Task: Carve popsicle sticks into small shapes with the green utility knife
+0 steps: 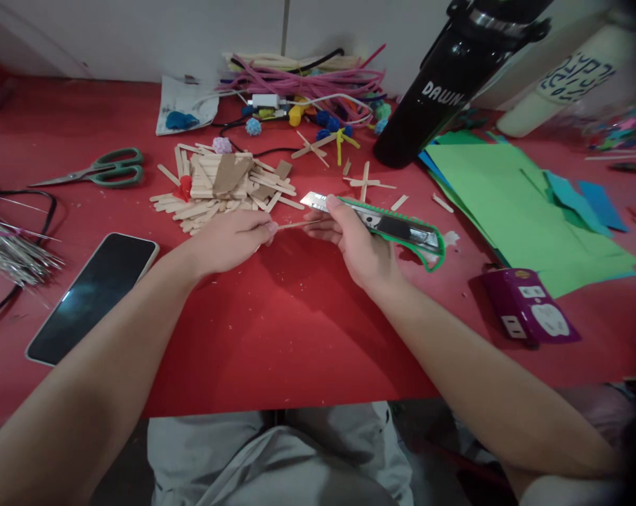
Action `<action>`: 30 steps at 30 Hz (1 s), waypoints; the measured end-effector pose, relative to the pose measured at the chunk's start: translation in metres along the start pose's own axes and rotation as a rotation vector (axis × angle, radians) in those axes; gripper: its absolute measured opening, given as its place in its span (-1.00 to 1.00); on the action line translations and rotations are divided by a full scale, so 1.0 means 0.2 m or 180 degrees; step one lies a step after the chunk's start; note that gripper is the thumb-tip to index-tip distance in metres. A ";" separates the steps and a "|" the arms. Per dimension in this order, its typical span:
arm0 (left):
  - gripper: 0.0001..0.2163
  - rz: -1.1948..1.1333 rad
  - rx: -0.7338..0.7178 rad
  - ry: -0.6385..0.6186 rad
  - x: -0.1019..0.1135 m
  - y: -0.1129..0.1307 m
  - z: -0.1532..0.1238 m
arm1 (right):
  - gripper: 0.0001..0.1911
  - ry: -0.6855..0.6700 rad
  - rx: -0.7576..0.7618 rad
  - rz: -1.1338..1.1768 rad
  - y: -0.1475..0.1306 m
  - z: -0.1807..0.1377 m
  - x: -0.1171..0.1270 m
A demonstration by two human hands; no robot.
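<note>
My left hand (233, 240) is closed in a pinch on one end of a thin popsicle stick (292, 225). The stick's other end reaches the fingers of my right hand (357, 246). In my right hand lies a green utility knife (402, 230), its blade pointing left above the stick; the thumb presses near the blade end. Behind my left hand is a heap of popsicle sticks (212, 184) with brown card pieces on it. Beyond the knife, sticks crossed into a star (367, 183) rest on the red table (275, 337).
Green-handled scissors (118, 169) and a phone (93, 299) lie left, near a wire bundle (12, 246). Pink pipe cleaners (301, 77) lie at the back. A black bottle (441, 84), green paper sheets (528, 204) and a purple box-like object (528, 306) are on the right.
</note>
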State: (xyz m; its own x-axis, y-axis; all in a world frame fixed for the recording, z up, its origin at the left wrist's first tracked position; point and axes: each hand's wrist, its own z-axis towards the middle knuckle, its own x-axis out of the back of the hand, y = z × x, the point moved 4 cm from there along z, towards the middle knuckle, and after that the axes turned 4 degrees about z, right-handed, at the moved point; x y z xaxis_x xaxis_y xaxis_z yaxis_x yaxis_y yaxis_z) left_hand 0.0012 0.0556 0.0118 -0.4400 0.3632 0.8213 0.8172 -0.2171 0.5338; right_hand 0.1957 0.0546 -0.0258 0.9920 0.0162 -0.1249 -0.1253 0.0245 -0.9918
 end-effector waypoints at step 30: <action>-0.71 0.0680 -0.0012 -0.0020 -0.01 -0.01 0.02 | -0.75 -0.0456 0.1475 -0.1526 -0.13 -0.10 -0.05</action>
State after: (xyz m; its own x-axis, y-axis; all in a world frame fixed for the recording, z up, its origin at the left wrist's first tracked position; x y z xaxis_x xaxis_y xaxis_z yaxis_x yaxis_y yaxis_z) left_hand 0.0023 0.0586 0.0083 -0.2544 0.3143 0.9146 0.8904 -0.2930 0.3484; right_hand 0.1885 0.0341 0.0002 0.9317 0.0284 0.3620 0.3034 0.4870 -0.8190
